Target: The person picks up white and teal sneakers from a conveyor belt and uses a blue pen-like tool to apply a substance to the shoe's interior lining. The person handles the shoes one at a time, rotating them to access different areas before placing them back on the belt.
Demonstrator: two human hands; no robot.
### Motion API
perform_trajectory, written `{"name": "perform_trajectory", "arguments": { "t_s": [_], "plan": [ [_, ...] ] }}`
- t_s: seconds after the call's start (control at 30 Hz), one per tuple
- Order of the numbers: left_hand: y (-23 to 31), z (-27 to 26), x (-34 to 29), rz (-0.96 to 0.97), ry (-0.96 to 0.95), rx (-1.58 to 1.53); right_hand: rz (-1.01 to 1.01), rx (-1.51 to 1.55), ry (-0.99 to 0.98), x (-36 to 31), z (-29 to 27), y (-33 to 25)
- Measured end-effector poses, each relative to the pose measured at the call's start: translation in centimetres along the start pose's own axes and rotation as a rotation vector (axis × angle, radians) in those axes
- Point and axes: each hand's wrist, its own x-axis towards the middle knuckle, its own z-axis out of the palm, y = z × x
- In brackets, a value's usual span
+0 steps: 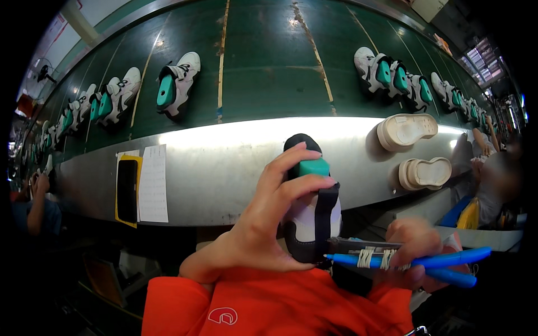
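Left hand (260,210) has its grip clamped on a black-and-white sneaker (302,218) by the metal surface (190,185); right hand (413,242) has its grip wrapped round a blue pen (348,260) banded to some tool (451,277), nib near the sneaker.

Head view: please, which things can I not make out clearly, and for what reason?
In the head view:
Held shoe: left side partly covered by the left hand.
Blue pen: partly covered by the right hand, whose fingers are blurred.
White sheet: marks too small to read.
Far shoes at right: too small to count.
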Motion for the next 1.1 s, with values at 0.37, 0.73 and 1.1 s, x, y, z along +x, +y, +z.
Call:
{"name": "perform_trajectory", "arguments": {
  "t_s": [0.37, 0.73, 1.1],
  "plan": [
    [-0.2, -0.1, 1.6, -0.01, 0.068, 0.08, 0.07, -0.078, -0.165, 5.8, -0.8, -1.6],
    [-0.5, -0.1, 2.0, 0.023, 0.08, 0.068, -0.068, -0.11, 0.232, 3.4, -1.4, 0.2],
    [-9.6, 4.9, -9.8, 0.304, -0.212, 0.676, 0.358, 0.259, 1.043, -8.8, 0.5, 8.9]
  ]
}}
